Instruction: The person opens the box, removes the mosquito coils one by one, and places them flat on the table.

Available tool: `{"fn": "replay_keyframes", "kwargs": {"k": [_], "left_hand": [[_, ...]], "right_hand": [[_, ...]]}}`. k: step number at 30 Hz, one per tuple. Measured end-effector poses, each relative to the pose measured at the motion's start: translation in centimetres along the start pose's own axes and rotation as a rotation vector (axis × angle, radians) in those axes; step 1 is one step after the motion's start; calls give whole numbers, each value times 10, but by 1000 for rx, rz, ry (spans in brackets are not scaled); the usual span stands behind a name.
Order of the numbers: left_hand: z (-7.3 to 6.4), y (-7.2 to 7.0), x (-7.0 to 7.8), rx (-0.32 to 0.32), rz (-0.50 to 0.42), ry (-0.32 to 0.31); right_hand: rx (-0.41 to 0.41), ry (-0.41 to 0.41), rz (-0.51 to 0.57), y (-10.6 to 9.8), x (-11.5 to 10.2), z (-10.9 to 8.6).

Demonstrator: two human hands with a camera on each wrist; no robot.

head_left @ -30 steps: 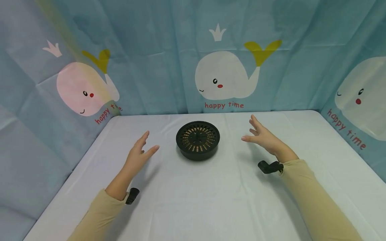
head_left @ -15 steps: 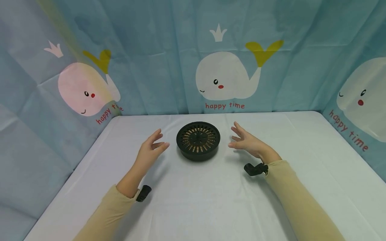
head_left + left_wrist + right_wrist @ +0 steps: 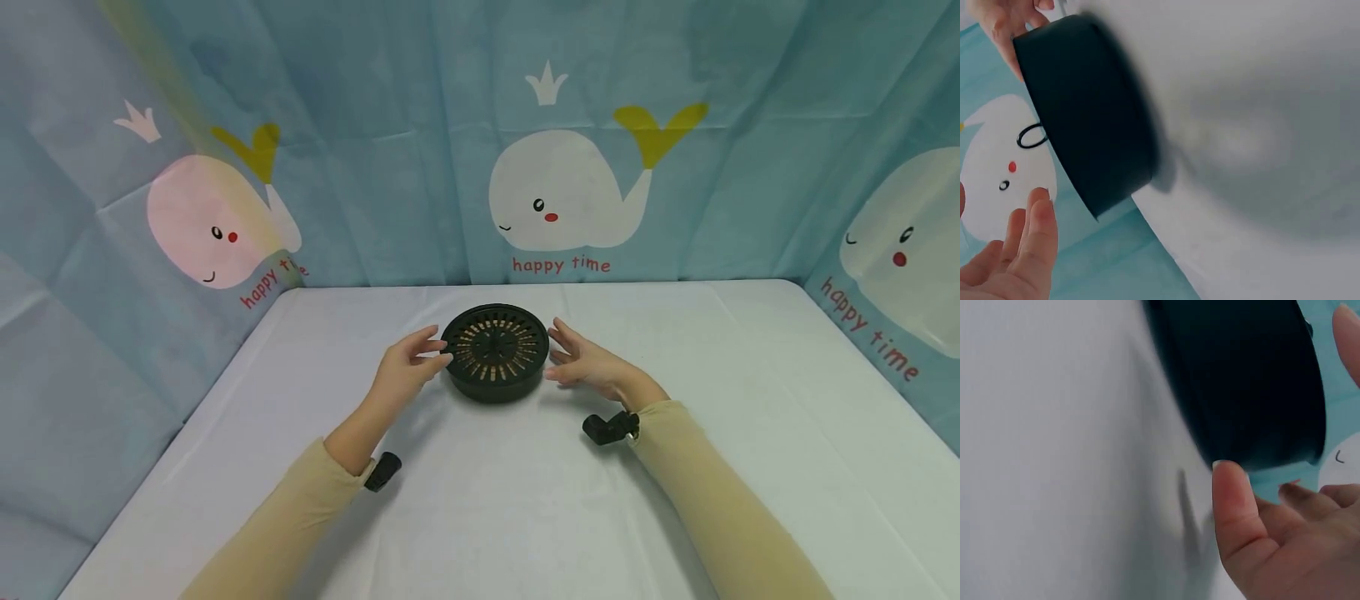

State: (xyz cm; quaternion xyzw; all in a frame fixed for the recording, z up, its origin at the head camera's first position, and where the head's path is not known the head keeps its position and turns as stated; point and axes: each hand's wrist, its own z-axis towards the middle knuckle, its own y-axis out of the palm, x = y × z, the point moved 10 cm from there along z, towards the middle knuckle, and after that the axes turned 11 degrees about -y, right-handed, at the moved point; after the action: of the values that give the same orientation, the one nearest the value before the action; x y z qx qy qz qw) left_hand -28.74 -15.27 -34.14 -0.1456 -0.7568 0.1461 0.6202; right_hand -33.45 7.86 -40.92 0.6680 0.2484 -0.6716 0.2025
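Observation:
A round black box with a radially slotted lid, like a mosquito coil holder, stands on the white-covered table; something tan shows through the slots. A small wire ring sticks up from the lid in the left wrist view. My left hand is at the box's left rim, fingers loosely bent; the left wrist view leaves a gap between fingertips and box. On the other side, my right hand has its fingers spread beside the wall. Its thumb overlaps the lower edge in the right wrist view; contact cannot be told.
White cloth covers the table. A light blue curtain with printed whales hangs behind the table and along its sides. Black wrist cameras sit under both beige sleeves.
Both hands have moved inward from either side, from well apart to the box's left and right edges. The box has stayed in place on the table.

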Motion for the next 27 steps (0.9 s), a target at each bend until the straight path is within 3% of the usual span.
{"fn": "replay_keyframes", "kwargs": {"k": [12,21,27], "left_hand": [[11,18,15,41,51,50],[24,29,17,37,30,20],[34,38,21,46,78,20]], "right_hand": [[38,35,8,11,8,9],[64,2,-151,12,6,14],[74,6,-198,12,4,13]]}}
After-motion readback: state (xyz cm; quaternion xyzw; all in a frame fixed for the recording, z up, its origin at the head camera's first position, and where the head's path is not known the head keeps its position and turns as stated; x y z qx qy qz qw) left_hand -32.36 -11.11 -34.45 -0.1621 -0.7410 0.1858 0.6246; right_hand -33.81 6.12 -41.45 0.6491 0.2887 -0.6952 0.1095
